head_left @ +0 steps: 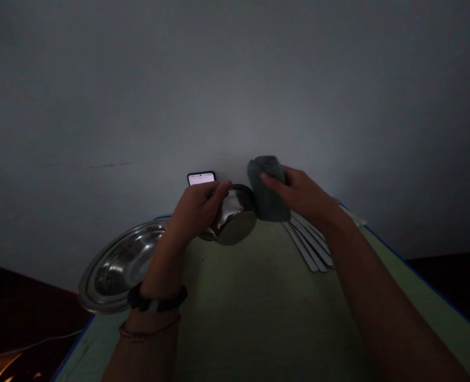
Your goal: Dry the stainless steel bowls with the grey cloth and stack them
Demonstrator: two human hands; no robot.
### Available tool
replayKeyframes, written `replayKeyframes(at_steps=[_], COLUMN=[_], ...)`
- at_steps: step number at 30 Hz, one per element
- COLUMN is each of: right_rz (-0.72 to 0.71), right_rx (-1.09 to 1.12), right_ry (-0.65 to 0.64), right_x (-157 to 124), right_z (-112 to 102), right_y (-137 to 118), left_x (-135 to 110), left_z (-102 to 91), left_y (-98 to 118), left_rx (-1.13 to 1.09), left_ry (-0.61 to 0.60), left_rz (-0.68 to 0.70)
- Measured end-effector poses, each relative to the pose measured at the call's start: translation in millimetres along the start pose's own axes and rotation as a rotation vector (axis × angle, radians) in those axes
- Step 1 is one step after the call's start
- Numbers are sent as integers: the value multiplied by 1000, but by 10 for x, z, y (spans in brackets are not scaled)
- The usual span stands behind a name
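Bare forearms (386, 307) fill the bottom of the view, the left one with a dark bracelet (157, 304) and a thin reddish cord (149, 336) at the wrist. Left hand (197, 207) is wrapped over one side of a shiny metal bowl (237, 215), which is up off the table (235, 318) and tilted so its base shows. Right hand (294, 191) has a grey-green cloth (270, 193) pinched under the thumb, right up at the bowl's edge; looks like contact, but it's too blurry to swear to. I'd guess the bowl is light, stiff and kinda slippery, hard to break, so rim and side wall are where I'd hold it. Cloth's probably soft and floppy, best bunched in the palm. Table's greenish with blue edging (429, 285); a wide metal basin (119, 268) sits on the left, some flat pale strips (308, 244) fan out on the right (can't tell what they are), and a lit phone (201, 177) is behind the left hand by the plain grey wall (235, 79). Room's really dim, with a pale cable (31, 348) down in the dark lower left.
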State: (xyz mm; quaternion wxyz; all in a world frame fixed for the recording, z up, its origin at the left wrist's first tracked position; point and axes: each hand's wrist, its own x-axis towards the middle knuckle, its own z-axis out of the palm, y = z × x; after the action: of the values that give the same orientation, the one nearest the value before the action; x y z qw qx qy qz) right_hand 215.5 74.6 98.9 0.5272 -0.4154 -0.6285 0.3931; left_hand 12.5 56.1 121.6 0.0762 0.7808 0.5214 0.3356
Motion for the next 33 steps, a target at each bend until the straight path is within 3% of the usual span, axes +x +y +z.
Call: replayKeyframes(at_steps=[2, 4, 8, 12, 17, 21, 23, 29, 33], right_rz=[19, 46, -110, -235, -228, -198, -176, -15, 32], right_rx=[35, 94, -97, -288, -135, 35, 135, 450, 533], right_ry=[-237, -315, -238, -264, -147, -102, -66, 117, 135], right_x=[-61, -95, -75, -55, -78, -76, -74, -69, -35], right_z=[46, 63, 45, 156, 359, 337, 312, 447, 471], right_y=[-105, -161, -118, -32, 15, 34, 29, 12, 78], left_x=[5, 3, -16, -30, -39, -46, -35, 67, 97], left_z=[9, 17, 26, 14, -13, -14, -10, 101, 127], left_y=[-5, -8, 6, 32, 39, 84, 103, 81, 113], left_rx=[-37, -74, -239, -427, -525, -610, -708, -1003, -1166], left_ry=[14, 33, 68, 90, 125, 157, 232, 660, 706], left_rz=[-42, -79, -106, -96, -99, -151, -197, -396, -424])
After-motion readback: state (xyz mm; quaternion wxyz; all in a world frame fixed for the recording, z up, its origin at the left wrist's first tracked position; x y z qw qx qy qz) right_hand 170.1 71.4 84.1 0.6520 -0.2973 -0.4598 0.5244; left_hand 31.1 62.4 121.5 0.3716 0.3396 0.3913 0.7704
